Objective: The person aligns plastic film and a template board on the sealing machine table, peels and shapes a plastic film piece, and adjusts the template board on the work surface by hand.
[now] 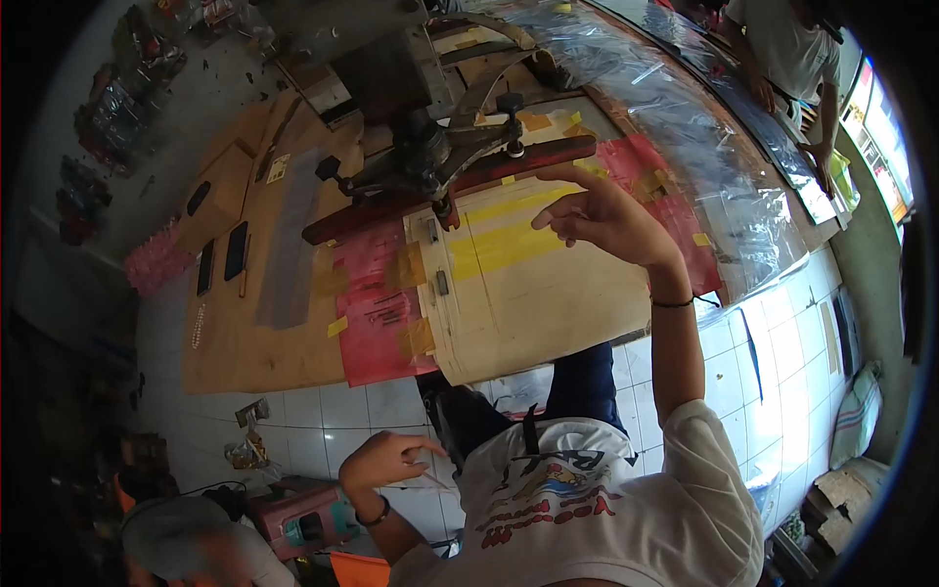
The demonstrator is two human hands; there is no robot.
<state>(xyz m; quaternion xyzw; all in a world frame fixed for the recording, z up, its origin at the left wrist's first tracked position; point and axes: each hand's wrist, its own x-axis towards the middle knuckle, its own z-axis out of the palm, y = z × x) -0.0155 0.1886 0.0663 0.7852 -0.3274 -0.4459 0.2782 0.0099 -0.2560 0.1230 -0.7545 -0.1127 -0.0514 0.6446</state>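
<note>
My right hand [611,227] is above a pale board [548,313] with yellow tape strips [504,235]. Its index finger is stretched out and the others are bent and apart, with nothing seen in them. Just beyond is a dark metal fixture [421,147] with black knobs and a long red bar [489,181] lying across the board. My left hand [384,460] is low beside my body, off the table, fingers partly curled. A thin pale strip [437,481] shows at its fingertips; what it is I cannot make out. Red sheets [377,303] flank the board, fixed with yellow tape.
Two dark phones [236,250] and a cardboard box [217,196] are on the table's left side. Clear plastic sheeting [675,127] covers the right side. Another person [797,59] stands at the upper right; a second person [201,538] is at the lower left by a red stool [303,514].
</note>
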